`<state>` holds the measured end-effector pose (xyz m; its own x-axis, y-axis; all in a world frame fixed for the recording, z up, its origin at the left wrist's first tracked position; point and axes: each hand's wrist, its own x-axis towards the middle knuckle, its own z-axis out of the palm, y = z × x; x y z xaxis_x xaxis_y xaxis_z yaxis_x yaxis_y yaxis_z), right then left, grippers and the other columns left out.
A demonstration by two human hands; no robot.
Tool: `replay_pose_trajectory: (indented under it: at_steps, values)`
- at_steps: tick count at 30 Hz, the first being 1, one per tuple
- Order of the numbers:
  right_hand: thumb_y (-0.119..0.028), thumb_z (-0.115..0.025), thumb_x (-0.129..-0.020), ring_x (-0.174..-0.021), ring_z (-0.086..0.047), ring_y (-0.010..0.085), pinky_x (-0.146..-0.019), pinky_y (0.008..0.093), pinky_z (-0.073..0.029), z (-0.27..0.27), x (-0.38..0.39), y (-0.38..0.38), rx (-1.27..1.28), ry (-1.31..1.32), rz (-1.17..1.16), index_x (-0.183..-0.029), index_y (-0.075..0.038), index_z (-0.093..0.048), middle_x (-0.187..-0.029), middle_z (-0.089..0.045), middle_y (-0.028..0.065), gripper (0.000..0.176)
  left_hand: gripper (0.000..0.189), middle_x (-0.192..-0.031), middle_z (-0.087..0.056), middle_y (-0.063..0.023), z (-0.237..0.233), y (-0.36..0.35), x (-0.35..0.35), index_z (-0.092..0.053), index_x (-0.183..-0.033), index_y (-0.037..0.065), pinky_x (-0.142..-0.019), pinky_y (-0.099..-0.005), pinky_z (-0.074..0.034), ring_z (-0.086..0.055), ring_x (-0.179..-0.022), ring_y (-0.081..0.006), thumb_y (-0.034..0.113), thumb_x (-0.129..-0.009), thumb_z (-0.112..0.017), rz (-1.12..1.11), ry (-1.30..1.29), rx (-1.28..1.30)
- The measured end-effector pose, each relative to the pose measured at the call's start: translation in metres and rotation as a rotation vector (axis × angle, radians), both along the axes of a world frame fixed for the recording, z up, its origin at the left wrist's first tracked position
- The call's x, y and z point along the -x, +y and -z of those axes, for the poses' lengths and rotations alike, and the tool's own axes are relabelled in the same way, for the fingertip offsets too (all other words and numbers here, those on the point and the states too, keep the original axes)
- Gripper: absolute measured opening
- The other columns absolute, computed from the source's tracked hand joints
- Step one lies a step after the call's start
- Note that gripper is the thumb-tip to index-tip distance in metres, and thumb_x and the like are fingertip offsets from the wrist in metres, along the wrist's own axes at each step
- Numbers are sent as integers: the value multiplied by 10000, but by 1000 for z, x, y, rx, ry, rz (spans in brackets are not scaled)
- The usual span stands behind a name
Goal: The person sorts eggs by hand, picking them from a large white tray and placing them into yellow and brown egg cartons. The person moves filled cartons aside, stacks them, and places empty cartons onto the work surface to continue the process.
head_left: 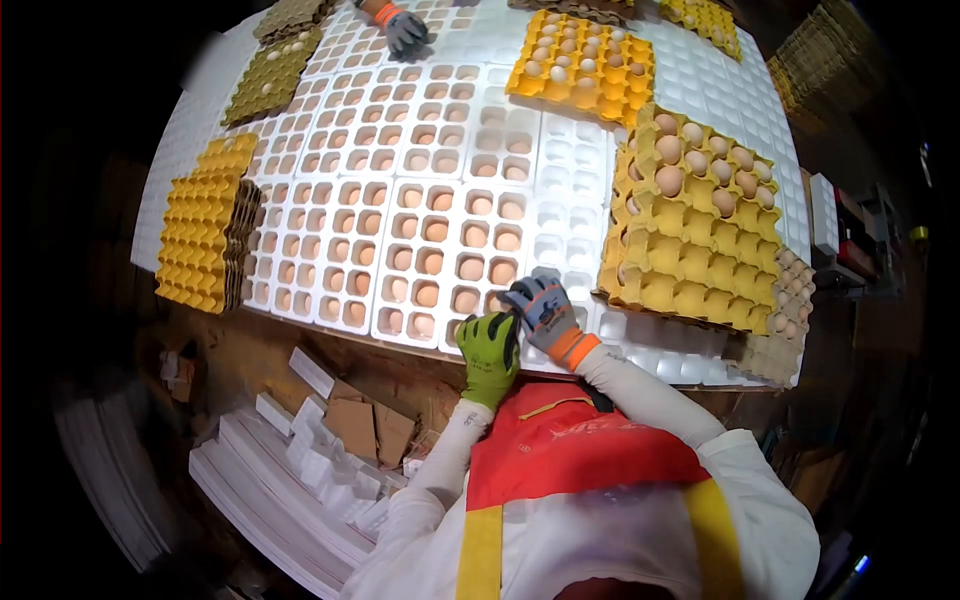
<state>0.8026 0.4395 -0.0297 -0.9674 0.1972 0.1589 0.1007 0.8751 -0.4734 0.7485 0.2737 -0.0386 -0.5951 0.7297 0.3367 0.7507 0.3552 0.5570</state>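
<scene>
My left hand (489, 352), in a green glove with dark fingertips, is over the front edge of the white foam trays (378, 262). Touching or nearly touching it is my right hand (545, 308), in a grey glove with an orange cuff. Both hands have curled fingers above the front cells; what they hold, if anything, is hidden. Brown eggs (471, 267) sit singly in the cells left of my hands, while the foam cells (549, 247) just beyond my right hand look empty. A yellow egg tray (690, 248) stacked at the right carries eggs in its far rows.
Another person's gloved hand (405, 32) is over the table's far side. An orange tray (583, 62) with eggs stands at the back. At the left are stacked yellow trays (200, 240). Cardboard pieces (365, 425) and white foam stacks (265, 500) lie below the front edge.
</scene>
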Motion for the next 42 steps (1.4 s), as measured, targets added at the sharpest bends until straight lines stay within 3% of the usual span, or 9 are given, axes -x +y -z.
replay_pose_trajectory:
  at_steps: [6, 10, 14, 15, 19, 27, 31, 35, 42]
  values:
    - [-218, -637, -893, -1096, -568, 329, -958, 455, -436, -2, -15, -2, 116, -21, 9, -1271, -139, -622, -1152, -610, 121, 386, 405, -1205, -635, -165, 10, 2, 7, -647, -1243, 48, -991, -491, -433, -564, -1142, -396, 10, -844, -592, -33, -89, -107]
    - [-161, -691, -891, -1066, -625, 346, -893, 439, -512, -128, -55, 21, 477, 465, -3, -1308, -127, -626, -1156, -636, 155, 423, 367, -1288, -630, -145, -17, 35, 12, -624, -1291, 9, -1002, -413, -466, -582, -1198, -334, 28, -927, -583, -149, -354, -326]
    - [-136, -793, -820, -853, -659, 305, -732, 380, -546, -209, -118, 147, 285, 621, 533, -1236, -111, -674, -1046, -646, 98, 433, 539, -1350, -616, -98, -127, 143, 0, -533, -1431, 26, -846, -297, -517, -621, -1003, -170, -1, -910, -669, 127, -468, -388]
    - [-204, -808, -810, -900, -658, 286, -745, 399, -548, -201, -133, 196, -256, 493, 568, -1239, -121, -661, -1064, -640, 95, 461, 589, -1360, -616, -104, -150, 173, -6, -528, -1438, 40, -833, -303, -530, -639, -980, -208, -17, -877, -697, 232, -358, -335]
    - [-368, -845, -734, -1000, -635, 314, -829, 433, -536, -166, -132, 257, -465, -159, 477, -1170, -150, -661, -1143, -600, 100, 521, 597, -1242, -630, -117, -179, 279, -7, -581, -1322, 99, -859, -446, -512, -604, -1013, -352, 124, -754, -763, 377, 209, 123]
    - [-83, -871, -762, -990, -641, 148, -790, 309, -573, -137, -165, 335, 1110, 563, 252, -1240, -72, -510, -1198, -588, 78, 599, 422, -1076, -594, -84, -183, 288, -4, -673, -1044, 114, -711, -407, -535, -616, -926, -305, 190, -668, -851, 206, 201, 90]
    - [-327, -868, -753, -1109, -646, 294, -900, 418, -555, -194, -126, 331, 40, -96, 340, -1305, -150, -562, -1241, -573, 126, 655, 338, -1229, -627, -58, -187, 287, 6, -603, -1166, 61, -801, -315, -572, -678, -1047, -217, 70, -850, -722, 185, -1202, -521]
    - [-366, -809, -728, -1053, -658, 309, -846, 445, -542, -175, -86, 329, -463, -268, 223, -1087, -177, -668, -1191, -604, 82, 430, 269, -1158, -629, -84, -199, 326, 15, -671, -1107, 104, -767, -349, -566, -692, -949, -255, 125, -844, -720, 194, -138, 36]
    - [-277, -727, -907, -925, -629, 146, -641, 305, -525, -182, -127, 362, 1541, 287, 93, -1245, -116, -610, -1206, -628, 60, 392, 310, -986, -666, -119, -193, 340, 21, -640, -1162, 126, -744, -441, -537, -694, -908, -310, 172, -861, -698, 333, 269, 256]
